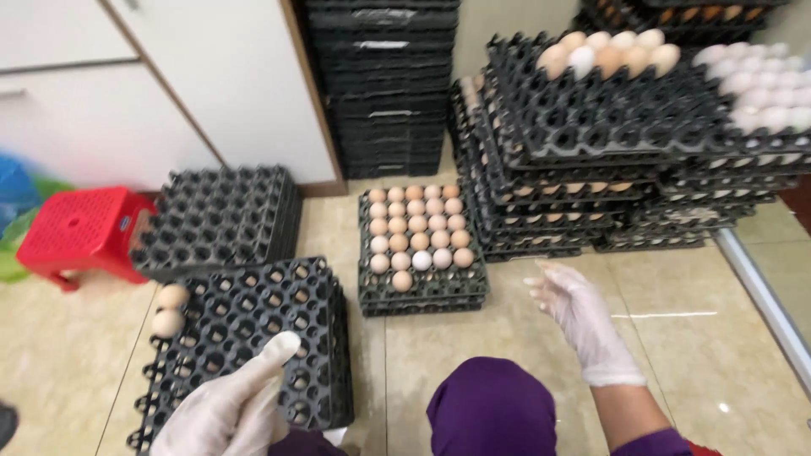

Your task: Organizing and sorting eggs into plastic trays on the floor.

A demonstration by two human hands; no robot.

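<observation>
Beige floor tiles [473,338] were seen underfoot, with white cabinet doors [169,76] at eleven o'clock and a red plastic stool [80,228] at nine. Tall stacks of black egg trays [591,143], some partly filled with eggs, were noted at one o'clock. A filled tray of brown eggs [418,232] was set at twelve o'clock, on a short stack. The left hand [232,405], gloved in white, was held at seven o'clock just over a near-empty black tray [253,338] bearing two eggs [169,310] at its far left edge; fingers were loosely extended, nothing gripped. The right hand [583,317], gloved too, was raised at four o'clock, fingers spread wide and empty.
</observation>
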